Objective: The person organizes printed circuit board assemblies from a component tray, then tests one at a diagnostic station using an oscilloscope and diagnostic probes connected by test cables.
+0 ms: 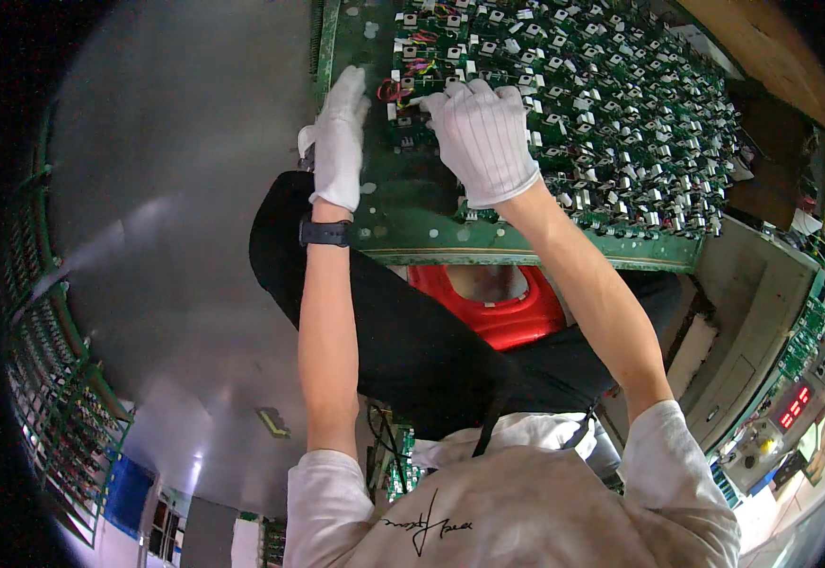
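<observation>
My left hand, in a white glove, is held edge-on at the left rim of the green table. Its fingers are stretched out, and nothing shows in it. Over the near left corner of a dense field of green circuit boards lies my right hand, in a striped white glove. Its fingers curl down with the tips mostly hidden, so what they grip cannot be made out. Beside its index finger a loop of red and pink wires sticks out from the boards. The boards carry many upright metal-tabbed parts.
A red plastic stool shows beneath the table edge, between my legs. At the right stands a grey cabinet, with an instrument showing red digits behind it. Green racks filled with boards line the far left, across the grey floor.
</observation>
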`<state>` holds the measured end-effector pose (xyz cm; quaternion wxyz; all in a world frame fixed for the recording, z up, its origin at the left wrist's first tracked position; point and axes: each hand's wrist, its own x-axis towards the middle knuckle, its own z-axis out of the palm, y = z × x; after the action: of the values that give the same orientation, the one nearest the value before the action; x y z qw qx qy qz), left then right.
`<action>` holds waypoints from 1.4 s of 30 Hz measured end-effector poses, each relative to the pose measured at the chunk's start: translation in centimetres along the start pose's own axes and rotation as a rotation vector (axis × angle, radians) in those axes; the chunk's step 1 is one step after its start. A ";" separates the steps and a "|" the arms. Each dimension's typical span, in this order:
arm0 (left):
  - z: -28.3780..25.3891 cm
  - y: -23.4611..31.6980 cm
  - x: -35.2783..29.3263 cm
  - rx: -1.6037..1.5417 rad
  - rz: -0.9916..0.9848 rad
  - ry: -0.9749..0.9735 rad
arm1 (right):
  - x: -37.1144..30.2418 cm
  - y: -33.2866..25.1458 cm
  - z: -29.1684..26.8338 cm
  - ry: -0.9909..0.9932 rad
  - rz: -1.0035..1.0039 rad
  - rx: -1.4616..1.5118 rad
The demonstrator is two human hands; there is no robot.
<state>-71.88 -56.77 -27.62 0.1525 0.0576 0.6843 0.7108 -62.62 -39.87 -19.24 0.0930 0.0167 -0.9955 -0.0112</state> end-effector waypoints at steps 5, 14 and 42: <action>3.3 1.0 -2.1 0.047 -0.139 -0.135 | -0.1 -0.1 0.1 -0.077 0.029 -0.093; 4.2 1.0 -2.0 0.141 -0.129 -0.126 | 0.0 -0.5 -1.0 -0.105 0.032 -0.132; 0.4 -2.3 -2.9 0.477 0.313 -0.220 | -0.6 6.1 -7.2 0.081 0.265 0.429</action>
<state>-68.74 -57.23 -29.50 0.0966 0.2733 0.7939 0.5345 -60.89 -33.85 -12.16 0.1276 -0.0941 -0.9640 0.2133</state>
